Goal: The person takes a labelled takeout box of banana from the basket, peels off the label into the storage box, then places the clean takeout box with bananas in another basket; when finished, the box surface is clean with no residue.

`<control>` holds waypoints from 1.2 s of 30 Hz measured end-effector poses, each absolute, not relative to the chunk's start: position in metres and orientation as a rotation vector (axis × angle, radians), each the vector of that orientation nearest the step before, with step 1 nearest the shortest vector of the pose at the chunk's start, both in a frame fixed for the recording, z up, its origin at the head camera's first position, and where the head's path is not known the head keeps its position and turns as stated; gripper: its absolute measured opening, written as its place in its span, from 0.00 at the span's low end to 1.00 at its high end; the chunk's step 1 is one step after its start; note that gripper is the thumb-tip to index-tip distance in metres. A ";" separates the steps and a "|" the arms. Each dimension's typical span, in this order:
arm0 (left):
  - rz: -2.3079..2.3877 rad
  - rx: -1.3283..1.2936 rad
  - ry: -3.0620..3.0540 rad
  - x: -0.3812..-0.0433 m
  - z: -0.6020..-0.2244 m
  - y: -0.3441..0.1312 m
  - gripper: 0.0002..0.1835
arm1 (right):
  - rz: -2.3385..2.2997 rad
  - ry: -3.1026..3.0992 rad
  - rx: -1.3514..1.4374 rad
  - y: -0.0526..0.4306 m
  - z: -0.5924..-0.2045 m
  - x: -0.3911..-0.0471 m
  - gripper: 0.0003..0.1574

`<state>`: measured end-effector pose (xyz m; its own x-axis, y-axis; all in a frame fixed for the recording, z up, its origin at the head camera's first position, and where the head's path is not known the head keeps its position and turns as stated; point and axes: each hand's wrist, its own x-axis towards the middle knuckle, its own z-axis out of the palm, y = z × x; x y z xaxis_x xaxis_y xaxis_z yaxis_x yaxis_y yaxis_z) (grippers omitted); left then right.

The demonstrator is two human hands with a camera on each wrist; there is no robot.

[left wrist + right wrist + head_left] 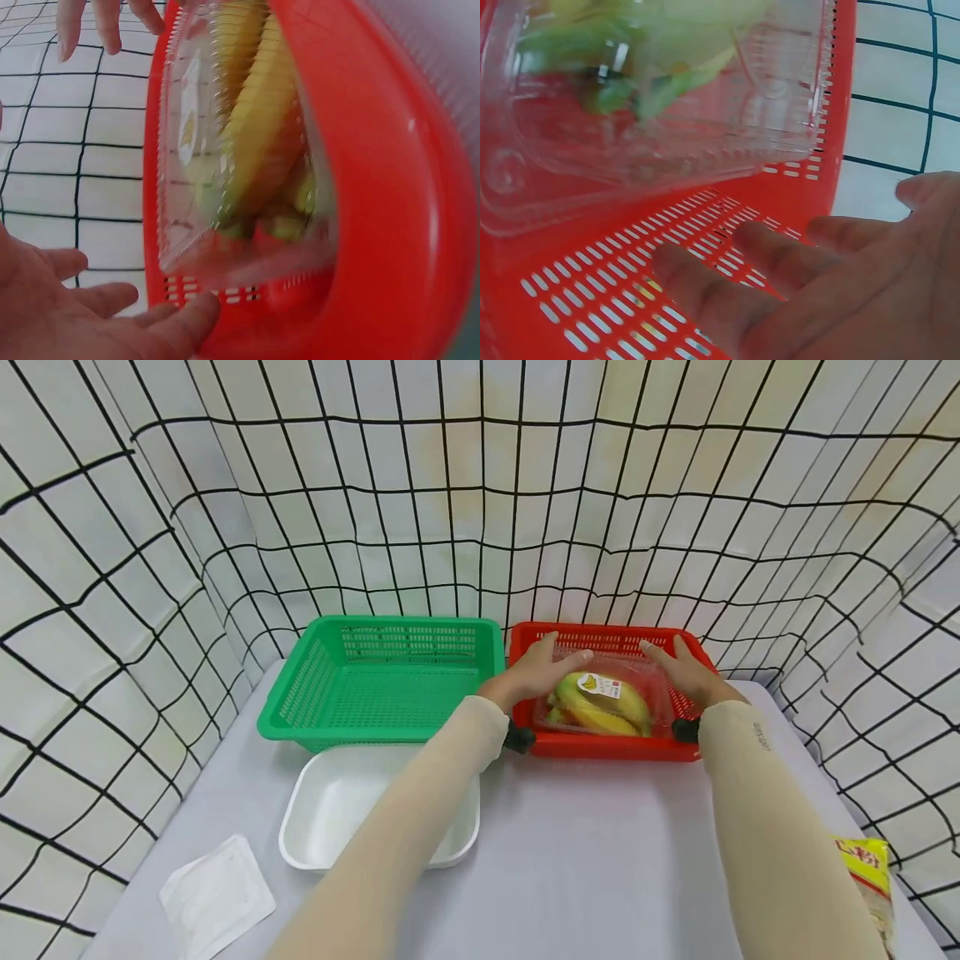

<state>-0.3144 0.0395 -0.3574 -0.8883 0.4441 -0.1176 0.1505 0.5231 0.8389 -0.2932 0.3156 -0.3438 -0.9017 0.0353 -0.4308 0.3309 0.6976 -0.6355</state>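
Observation:
A clear plastic box (657, 681) with yellow-green bananas (596, 714) inside lies in the red basket (600, 747). A white label (600, 685) sits on top of the fruit. My left hand (534, 674) is over the basket's left end, its fingers spread beside the box. Over the right end, my right hand (688, 677) has its fingers extended down along the slotted wall. In the right wrist view a gap shows between those fingers and the box (727, 142). Neither hand grips anything.
Left of the red basket stands a green basket (397, 693). A white tray (337, 806) sits in front of it, partly behind my left sleeve. A white flat packet (217, 893) lies front left, a yellow bag (866, 872) far right. Black wire mesh (482, 491) surrounds the table.

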 end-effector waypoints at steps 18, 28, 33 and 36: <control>1.091 0.305 2.527 -0.312 -0.380 0.067 0.64 | -1.212 2.243 0.336 0.318 -0.360 -0.292 0.79; 1.111 0.269 2.468 -0.316 -0.386 0.069 0.67 | -1.100 2.344 0.125 0.316 -0.367 -0.291 0.62; 1.111 0.250 2.445 -0.318 -0.386 0.070 0.70 | -1.129 2.348 0.079 0.318 -0.369 -0.292 0.58; 1.115 0.233 2.425 -0.319 -0.387 0.071 0.71 | -1.126 2.352 0.070 0.321 -0.370 -0.292 0.58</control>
